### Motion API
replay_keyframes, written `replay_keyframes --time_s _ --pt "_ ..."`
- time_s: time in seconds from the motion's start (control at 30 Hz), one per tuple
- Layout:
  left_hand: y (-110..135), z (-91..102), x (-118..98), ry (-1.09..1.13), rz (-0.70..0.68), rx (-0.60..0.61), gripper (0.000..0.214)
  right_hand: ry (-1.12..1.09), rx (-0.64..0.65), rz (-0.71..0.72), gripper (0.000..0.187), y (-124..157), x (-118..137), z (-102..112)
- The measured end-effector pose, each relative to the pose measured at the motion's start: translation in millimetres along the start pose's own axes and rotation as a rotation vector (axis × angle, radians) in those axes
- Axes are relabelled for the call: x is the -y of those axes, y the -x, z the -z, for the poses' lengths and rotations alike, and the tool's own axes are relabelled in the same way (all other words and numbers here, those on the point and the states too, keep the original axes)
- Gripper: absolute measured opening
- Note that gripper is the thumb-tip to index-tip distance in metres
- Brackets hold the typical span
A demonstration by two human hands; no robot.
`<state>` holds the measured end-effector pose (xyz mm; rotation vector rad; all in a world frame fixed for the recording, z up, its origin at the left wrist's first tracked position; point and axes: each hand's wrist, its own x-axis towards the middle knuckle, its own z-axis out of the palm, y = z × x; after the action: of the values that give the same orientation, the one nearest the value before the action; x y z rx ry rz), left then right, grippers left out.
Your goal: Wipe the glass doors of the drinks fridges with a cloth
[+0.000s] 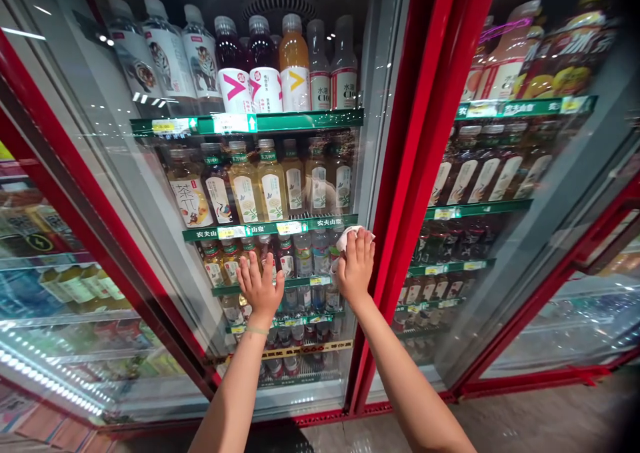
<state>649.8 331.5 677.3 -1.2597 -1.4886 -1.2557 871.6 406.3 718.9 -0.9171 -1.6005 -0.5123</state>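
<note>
My left hand [259, 285] lies flat and open against the glass door [320, 193] of a drinks fridge, fingers spread. My right hand [356, 266] presses a small white cloth [347, 237] against the same glass, close to the door's right edge by the red frame [425, 139]. The cloth pokes out above my fingers. Behind the glass stand rows of bottled tea and juice drinks [273, 186] on green-edged shelves [270, 228].
A second glass door [505, 193] with more bottles stands to the right of the red frame. Another red-framed fridge [60, 286] with lit shelves is at the left. The grey floor [550, 419] runs along the bottom right.
</note>
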Motion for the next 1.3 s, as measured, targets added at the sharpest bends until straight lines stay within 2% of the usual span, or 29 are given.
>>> replay_keyframes --time_s 0.07,0.17,0.2,0.23,0.37,0.4,0.43,0.5,0.57,0.6,0.63,0.7,0.8,0.83,0.9,0.97,1.0,1.03,1.17,1.2,1.23,1.3 --pt "0 0.4 0 0.007 -0.005 -0.004 0.047 -0.005 -0.021 0.024 0.081 7 7 -3" --pt "1 2.2 2 0.024 -0.014 0.008 0.044 -0.043 0.046 0.306 0.081 19 14 -2" --pt "1 2.9 3 0.027 -0.027 0.009 0.042 -0.053 0.063 0.376 0.081 17 15 -2" --pt "2 3.6 3 0.027 -0.046 0.002 0.041 -0.058 0.059 0.384 0.08 13 15 -1" --pt "2 7.3 4 0.015 -0.144 -0.062 0.041 -0.038 -0.056 0.064 0.081 -15 32 -8" --pt "1 9.4 4 0.011 -0.167 -0.07 0.042 -0.039 -0.053 0.037 0.081 -17 40 -12" --pt "0 12.3 5 0.006 -0.189 -0.069 0.044 -0.046 -0.025 0.071 0.08 -13 48 -14" --pt "-3 21.0 9 -0.013 -0.234 -0.047 0.048 -0.073 0.065 0.258 0.078 5 59 -17" --pt "-7 32.9 13 -0.041 -0.277 0.006 0.05 -0.094 0.135 0.43 0.076 25 58 -15" --pt "-9 39.1 15 -0.057 -0.291 0.037 0.05 -0.098 0.138 0.444 0.076 30 54 -14" --pt "-12 44.9 17 -0.072 -0.299 0.061 0.05 -0.097 0.127 0.417 0.076 31 50 -14" --pt "-17 53.4 18 -0.089 -0.295 0.068 0.047 -0.088 0.068 0.262 0.078 19 47 -14" --pt "-24 57.4 16 -0.079 -0.259 0.009 0.041 -0.067 -0.021 0.026 0.081 -12 63 -19" --pt "-26 57.7 15 -0.068 -0.247 -0.006 0.04 -0.066 -0.017 0.025 0.082 -17 72 -20" --pt "-29 59.5 18 -0.048 -0.225 -0.025 0.04 -0.08 0.054 0.187 0.082 -14 89 -22" --pt "-33 65.3 27 -0.04 -0.195 -0.028 0.039 -0.1 0.145 0.4 0.081 0 101 -22" --pt "-35 69.9 35 -0.044 -0.177 -0.023 0.039 -0.106 0.165 0.438 0.08 7 104 -22" --pt "-37 75.6 44 -0.051 -0.158 -0.017 0.038 -0.108 0.158 0.405 0.079 12 108 -23" --pt "-49 101.8 84 -0.07 -0.098 0.015 0.034 -0.095 0.012 -0.028 0.08 3 133 -35" --pt "-52 107.8 93 -0.068 -0.088 0.024 0.034 -0.099 -0.002 -0.049 0.081 0 144 -40" --pt "-55 113.1 102 -0.068 -0.075 0.034 0.034 -0.107 0.004 -0.01 0.081 -1 155 -44" --pt "-59 121.7 117 -0.074 -0.045 0.049 0.034 -0.121 0.055 0.171 0.08 6 173 -49"
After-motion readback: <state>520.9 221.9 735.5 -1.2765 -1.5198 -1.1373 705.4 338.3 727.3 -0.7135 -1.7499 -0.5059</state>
